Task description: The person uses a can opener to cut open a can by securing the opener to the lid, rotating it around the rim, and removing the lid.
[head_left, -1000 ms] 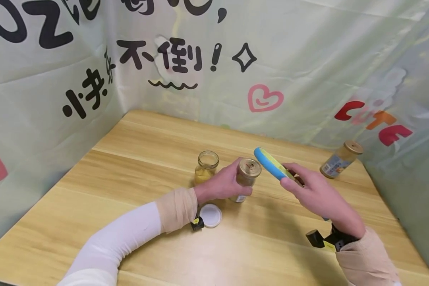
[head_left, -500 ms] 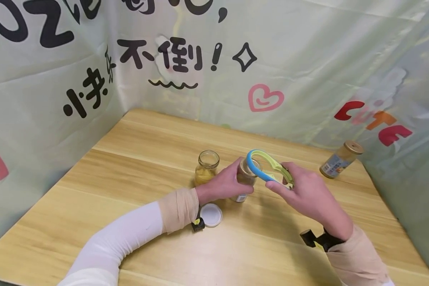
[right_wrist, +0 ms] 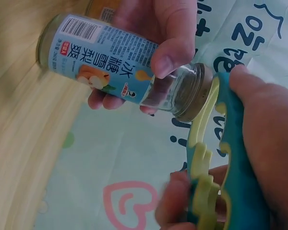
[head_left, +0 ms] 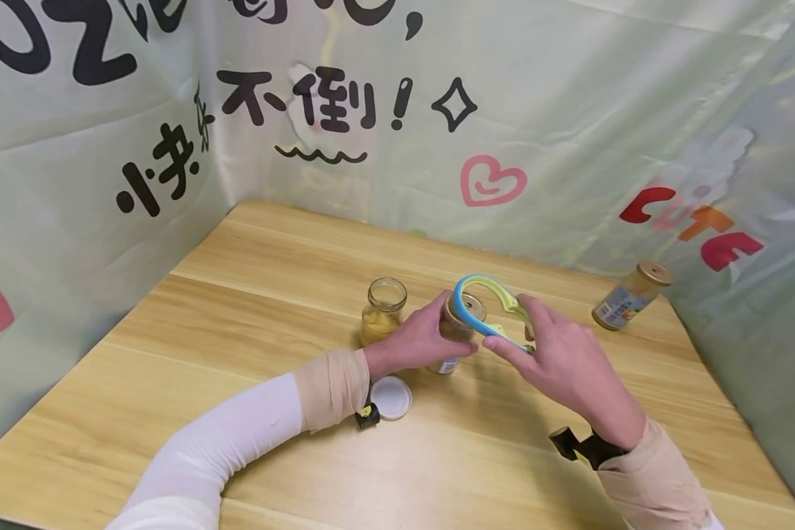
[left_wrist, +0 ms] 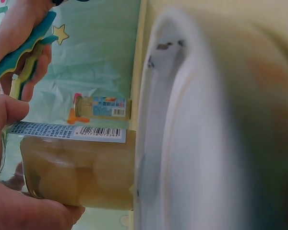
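Note:
My left hand (head_left: 419, 340) grips a glass jar (right_wrist: 110, 62) round its upper body; the jar stands upright on the table with its gold lid (head_left: 472, 303) on. A blue label with a pear picture shows in the right wrist view. My right hand (head_left: 563, 357) holds a blue and yellow-green jar opener (head_left: 462, 300) by its handles, its loop tilted over the gold lid. Whether the loop touches the lid all round I cannot tell. Behind my left wrist stands an open jar (head_left: 379, 324) with pale yellow pieces inside.
A loose lid (head_left: 391, 398) lies white side up beside my left wrist. At the far right of the wooden table (head_left: 291, 250) another gold-lidded jar (head_left: 629, 296) stands. Printed cloth (head_left: 397, 177) hangs behind and at both sides.
My right hand has moved left and turned the jar opener, so that its loop now faces the camera and lies over the jar's lid. My left hand has stayed on the jar.

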{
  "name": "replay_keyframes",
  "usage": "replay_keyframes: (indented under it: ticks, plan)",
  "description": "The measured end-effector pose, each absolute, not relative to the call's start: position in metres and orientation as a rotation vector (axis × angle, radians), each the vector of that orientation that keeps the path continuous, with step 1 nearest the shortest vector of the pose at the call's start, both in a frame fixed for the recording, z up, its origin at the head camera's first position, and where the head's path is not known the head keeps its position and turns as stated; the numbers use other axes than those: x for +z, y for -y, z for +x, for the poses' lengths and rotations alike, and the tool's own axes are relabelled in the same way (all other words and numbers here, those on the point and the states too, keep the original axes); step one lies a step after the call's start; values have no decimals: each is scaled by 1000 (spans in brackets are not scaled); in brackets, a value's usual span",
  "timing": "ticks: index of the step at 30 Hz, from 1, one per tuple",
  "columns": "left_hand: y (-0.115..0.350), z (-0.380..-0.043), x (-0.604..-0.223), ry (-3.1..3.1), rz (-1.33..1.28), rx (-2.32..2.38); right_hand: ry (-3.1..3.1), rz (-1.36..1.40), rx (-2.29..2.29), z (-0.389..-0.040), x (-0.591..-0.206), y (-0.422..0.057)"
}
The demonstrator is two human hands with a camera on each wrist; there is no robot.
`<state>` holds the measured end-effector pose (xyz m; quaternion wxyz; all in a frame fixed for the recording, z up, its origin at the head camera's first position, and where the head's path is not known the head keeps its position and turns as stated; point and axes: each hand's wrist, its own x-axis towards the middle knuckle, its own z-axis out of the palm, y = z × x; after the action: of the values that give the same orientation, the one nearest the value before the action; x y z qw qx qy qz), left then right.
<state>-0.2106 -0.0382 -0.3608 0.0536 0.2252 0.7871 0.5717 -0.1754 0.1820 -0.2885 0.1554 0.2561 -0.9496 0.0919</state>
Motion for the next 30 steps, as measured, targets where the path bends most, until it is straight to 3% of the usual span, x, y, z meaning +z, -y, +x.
replay_keyframes:
  ticks: [30]
  plan:
    - [37,-212,-362,-2334,797,1809,2549,765,95,-175,-293,-172]
